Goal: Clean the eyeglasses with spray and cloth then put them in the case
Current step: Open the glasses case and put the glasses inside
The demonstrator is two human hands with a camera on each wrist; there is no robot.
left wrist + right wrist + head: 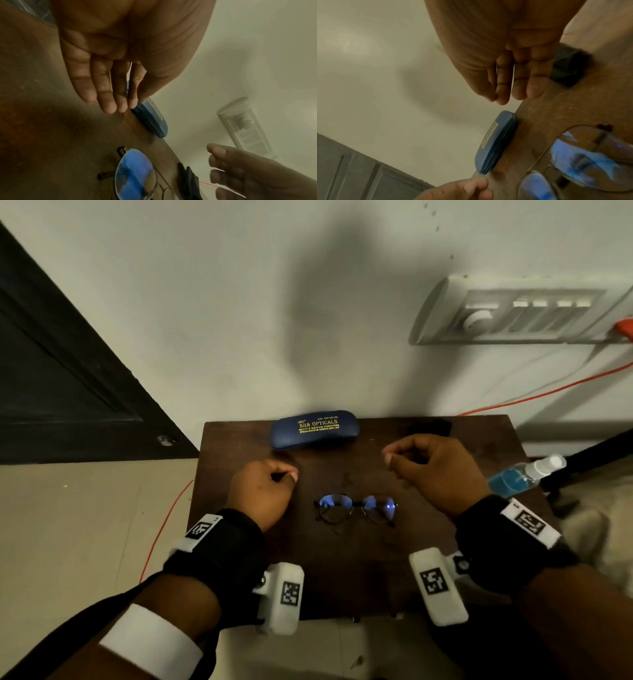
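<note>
Dark wood table (359,577) carries the eyeglasses (356,509), which lie flat between the two wrists, nearer the person than the fingertips and touching neither hand. The left hand (263,494) and right hand (435,470) hover above the table with fingers loosely curled and nothing held. The closed blue case (315,429) lies beyond the left hand's fingertips at the far edge, a black cloth (568,70) lies beyond the right hand, and the spray bottle (524,479) with blue liquid lies just outside the right wrist

Blue case (315,429): gold "SHA OPTICALS"; smaller lines beneath unreadable.
</note>
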